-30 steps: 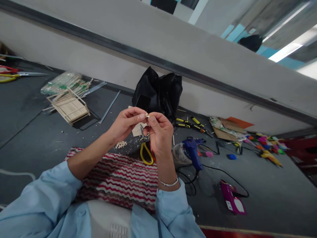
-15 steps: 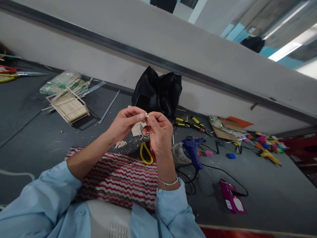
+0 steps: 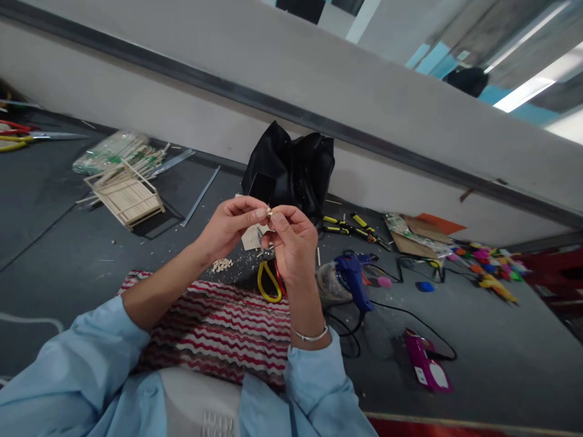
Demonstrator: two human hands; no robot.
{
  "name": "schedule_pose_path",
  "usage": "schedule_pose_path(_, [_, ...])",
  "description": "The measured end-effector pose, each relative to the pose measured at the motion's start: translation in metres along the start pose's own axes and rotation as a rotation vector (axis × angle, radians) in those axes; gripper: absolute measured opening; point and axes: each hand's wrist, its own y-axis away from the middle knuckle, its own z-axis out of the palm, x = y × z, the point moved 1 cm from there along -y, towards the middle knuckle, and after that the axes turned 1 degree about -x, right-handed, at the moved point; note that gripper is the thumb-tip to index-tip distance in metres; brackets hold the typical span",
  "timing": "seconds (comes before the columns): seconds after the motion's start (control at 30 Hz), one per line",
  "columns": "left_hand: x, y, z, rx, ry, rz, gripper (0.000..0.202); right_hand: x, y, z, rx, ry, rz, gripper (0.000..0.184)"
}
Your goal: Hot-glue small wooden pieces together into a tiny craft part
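Note:
My left hand (image 3: 234,227) and my right hand (image 3: 294,240) meet above the table, fingertips pinched together on a tiny pale wooden piece (image 3: 269,213). Most of that piece is hidden by the fingers. Just under my right hand show the yellow and red handles of a pair of scissors (image 3: 269,284); a bit of metal blade peeks out by its curled fingers. Whether the palm grips the scissors I cannot tell. A small heap of cut wooden bits (image 3: 222,265) lies below my left hand, near a pale card (image 3: 250,238).
A striped cloth (image 3: 214,328) covers the near edge. To the left stands a small stick-built frame (image 3: 127,195) beside bagged sticks (image 3: 113,152). Behind my hands sits a black bag (image 3: 291,170). Rightward are pliers (image 3: 350,229), a blue glue gun (image 3: 355,279), its cord and colourful pompoms (image 3: 489,261).

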Motion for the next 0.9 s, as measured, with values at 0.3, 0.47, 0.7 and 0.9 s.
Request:
schedule_pose_path(0.3, [0.0001, -0.0001, -0.0008, -0.001, 0.012, -0.006, 0.017, 0.0000, 0.0003, 0.0000, 0.007, 0.017, 0.008, 0.023])
schedule_pose_path(0.47, [0.0001, -0.0006, 0.0008, 0.024, 0.001, -0.011, 0.020, 0.0006, 0.0004, -0.0002, 0.012, 0.023, 0.011, 0.022])
schedule_pose_path(0.7, [-0.0006, -0.0003, 0.0025, 0.022, 0.016, -0.019, 0.022, 0.0002, 0.0007, -0.0001, 0.017, 0.016, 0.011, 0.022])
schedule_pose_path(0.9, [-0.0007, 0.0000, 0.0021, 0.017, 0.024, -0.026, 0.021, -0.0013, 0.0011, 0.0002, 0.020, 0.018, 0.025, 0.022])
